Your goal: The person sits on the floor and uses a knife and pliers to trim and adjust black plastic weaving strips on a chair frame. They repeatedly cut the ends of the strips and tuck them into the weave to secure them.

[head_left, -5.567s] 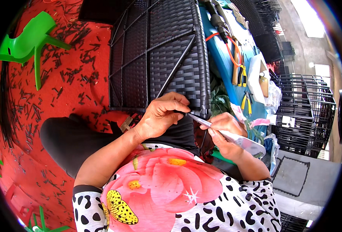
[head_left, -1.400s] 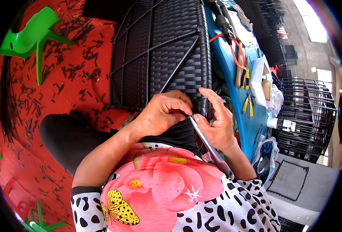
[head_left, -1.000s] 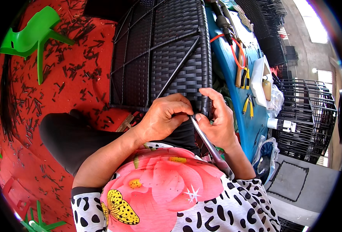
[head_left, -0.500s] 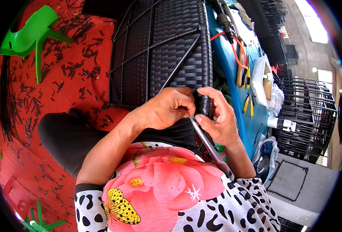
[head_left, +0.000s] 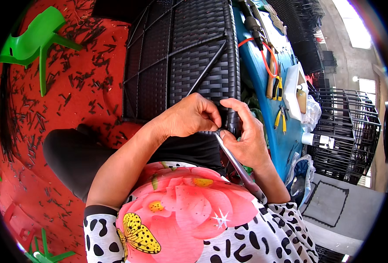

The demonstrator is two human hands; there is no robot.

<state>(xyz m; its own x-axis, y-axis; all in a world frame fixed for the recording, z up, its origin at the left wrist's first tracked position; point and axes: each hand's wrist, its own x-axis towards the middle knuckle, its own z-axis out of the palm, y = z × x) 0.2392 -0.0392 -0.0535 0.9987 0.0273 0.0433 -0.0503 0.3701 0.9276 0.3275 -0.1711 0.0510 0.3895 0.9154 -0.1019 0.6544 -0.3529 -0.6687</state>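
A black woven wicker piece (head_left: 198, 72) with a wrapped edge stands in front of me, its near corner between my hands. My left hand (head_left: 189, 116) is closed in a pinch at that corner, fingertips close together. What lies in the pinch is too small to make out. My right hand (head_left: 249, 140) grips the corner, thumb pressed at the near edge and forefinger arched over the wrapped edge. From the thumb, a shiny dark strip (head_left: 238, 168) slants down toward my right forearm. My fingers partly hide the strip's upper end.
On the right, a blue table (head_left: 268, 118) carries yellow-handled pliers (head_left: 281, 119), a power tool (head_left: 253, 25) with an orange cord (head_left: 269, 61) and a white tray (head_left: 293, 98). A green plastic chair (head_left: 32, 41) stands left on red flooring (head_left: 82, 111) strewn with dark strip scraps.
My left hand has shifted slightly, its fingers curling more tightly at the corner. The right thumb has moved a little; the wicker piece has stayed nearly still.
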